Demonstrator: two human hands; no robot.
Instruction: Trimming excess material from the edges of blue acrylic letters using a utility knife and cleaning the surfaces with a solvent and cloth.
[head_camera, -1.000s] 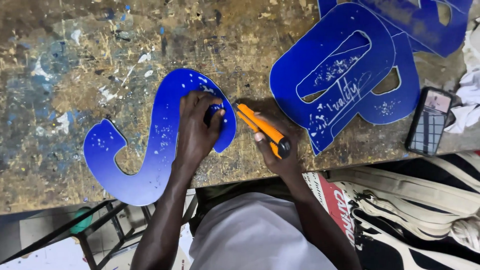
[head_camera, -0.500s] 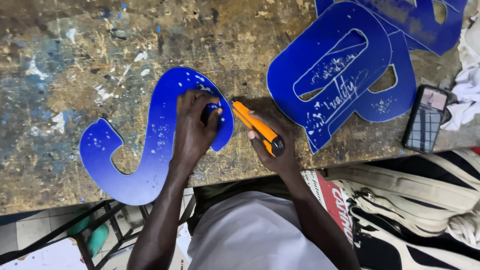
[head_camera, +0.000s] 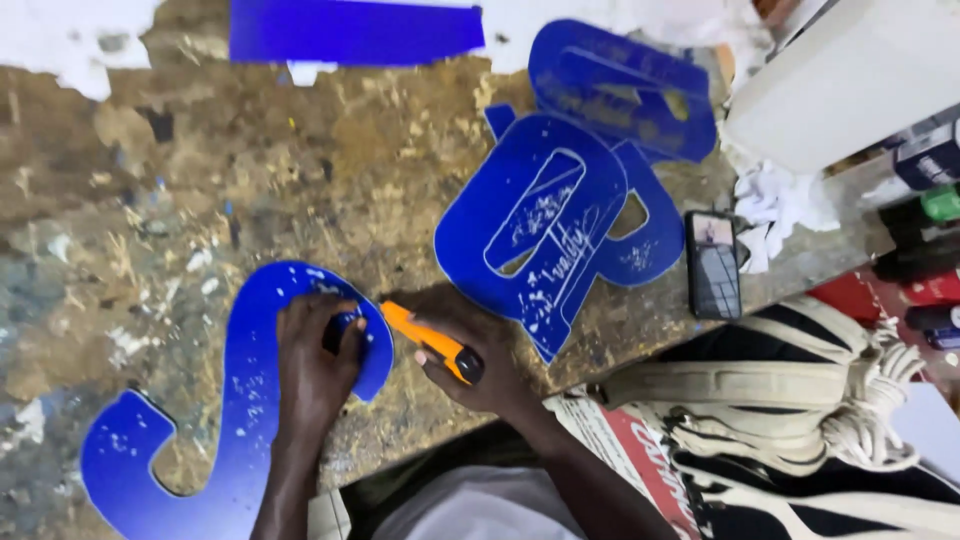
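A blue S-shaped cut-out letter (head_camera: 245, 400) lies flat on the worn wooden workbench (head_camera: 300, 180). My left hand (head_camera: 315, 365) presses down on the letter's upper curl, fingers spread over its edge. My right hand (head_camera: 470, 365) grips an orange utility knife (head_camera: 430, 340), whose tip points at the letter's right edge, just beside my left fingers. The blade itself is too small to make out.
A stack of other blue cut-out letters (head_camera: 570, 210) lies to the right, with a blue sheet (head_camera: 350, 30) at the far edge. A phone (head_camera: 712, 265) rests by crumpled white paper (head_camera: 775, 205). A striped bag (head_camera: 800, 430) and bottles (head_camera: 925, 260) sit at the right.
The view has shifted, so everything sits lower and further left in frame. Both hands keep their hold on the letter and the knife, with little movement relative to each other.
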